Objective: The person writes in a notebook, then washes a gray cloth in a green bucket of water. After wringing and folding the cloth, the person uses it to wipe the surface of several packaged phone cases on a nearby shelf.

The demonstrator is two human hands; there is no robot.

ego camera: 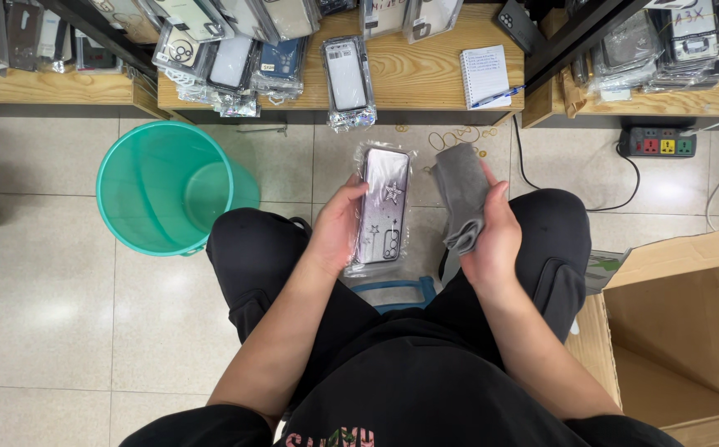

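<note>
My left hand point(336, 228) grips a phone case in a clear plastic sleeve point(383, 207); the case is pale purple-grey with star decorations, held upright above my knees. My right hand point(492, 236) is closed around a folded grey cloth point(462, 197), which sticks up beside the case, just to its right. The two hands are a little apart, and the cloth does not touch the case.
A teal plastic bin point(165, 186) stands at my left. An open cardboard box point(682, 331) sits at my right. Wooden shelves point(417, 79) ahead hold several packaged phone cases, a notepad point(484, 74) with a pen. A power strip point(662, 142) and rubber bands lie on the tiled floor.
</note>
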